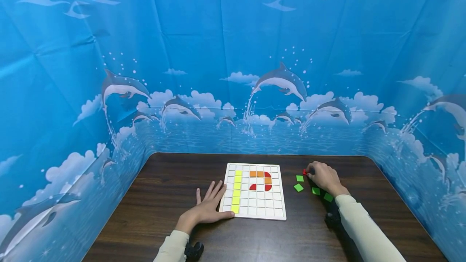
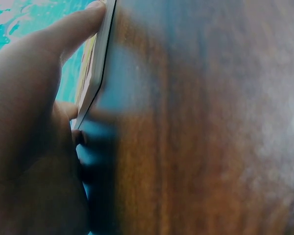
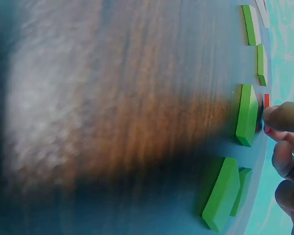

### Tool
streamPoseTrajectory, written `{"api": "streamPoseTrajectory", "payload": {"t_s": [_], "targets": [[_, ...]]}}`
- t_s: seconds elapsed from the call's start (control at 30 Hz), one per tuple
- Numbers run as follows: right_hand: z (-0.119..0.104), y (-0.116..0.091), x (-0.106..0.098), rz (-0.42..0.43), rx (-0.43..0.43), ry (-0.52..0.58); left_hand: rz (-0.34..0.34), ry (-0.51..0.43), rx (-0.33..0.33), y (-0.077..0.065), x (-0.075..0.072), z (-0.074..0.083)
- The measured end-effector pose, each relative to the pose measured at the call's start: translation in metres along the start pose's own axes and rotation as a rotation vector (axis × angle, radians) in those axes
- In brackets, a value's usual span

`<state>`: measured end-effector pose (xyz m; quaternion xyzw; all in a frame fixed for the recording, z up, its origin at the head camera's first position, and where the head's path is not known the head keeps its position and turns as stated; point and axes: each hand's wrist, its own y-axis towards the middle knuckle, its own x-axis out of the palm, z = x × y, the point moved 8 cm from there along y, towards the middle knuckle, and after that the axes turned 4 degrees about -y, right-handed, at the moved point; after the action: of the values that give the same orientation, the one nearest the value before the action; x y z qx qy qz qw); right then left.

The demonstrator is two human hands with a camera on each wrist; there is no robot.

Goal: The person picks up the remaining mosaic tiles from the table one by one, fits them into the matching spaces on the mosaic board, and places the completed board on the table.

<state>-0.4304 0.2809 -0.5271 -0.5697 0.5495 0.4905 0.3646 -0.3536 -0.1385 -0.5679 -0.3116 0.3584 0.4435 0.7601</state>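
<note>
A white gridded board [image 1: 259, 212] lies on the table, and my left hand [image 1: 204, 210] rests at its left side with fingers spread, the thumb on its near edge. Yellow square tiles [image 1: 236, 193] form a column on the board's left part. Farther right on it, orange squares [image 1: 256, 174] and red rounded-corner tiles [image 1: 268, 188] make a hooked shape. Off the board to the right, my right hand [image 1: 325, 179] pinches a small red tile [image 3: 267, 101] between thumb and fingers; most of that tile is hidden by the fingertips [image 3: 279, 116].
Several green square tiles [image 1: 298, 188] lie loose on the dark wooden table [image 1: 153, 205] between the board and my right forearm, some right under the hand. A blue dolphin-print curtain [image 1: 225, 51] surrounds the table's back and sides.
</note>
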Motion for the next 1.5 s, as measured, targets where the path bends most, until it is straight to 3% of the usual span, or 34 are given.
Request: {"api": "streamPoseTrajectory", "payload": {"t_s": [0.37,0.8,1.5], "targets": [[-0.003,-0.007,-0.005,0.048,-0.024,0.01,0.025,-0.01,0.043,-0.001,0.0,-0.002],[-0.027,-0.014,-0.009,0.116,-0.072,0.04,0.022,-0.027,0.056,0.001,0.002,-0.005],[-0.095,-0.025,-0.019,0.207,-0.224,0.098,0.021,-0.024,0.068,0.004,0.004,-0.005]]}}
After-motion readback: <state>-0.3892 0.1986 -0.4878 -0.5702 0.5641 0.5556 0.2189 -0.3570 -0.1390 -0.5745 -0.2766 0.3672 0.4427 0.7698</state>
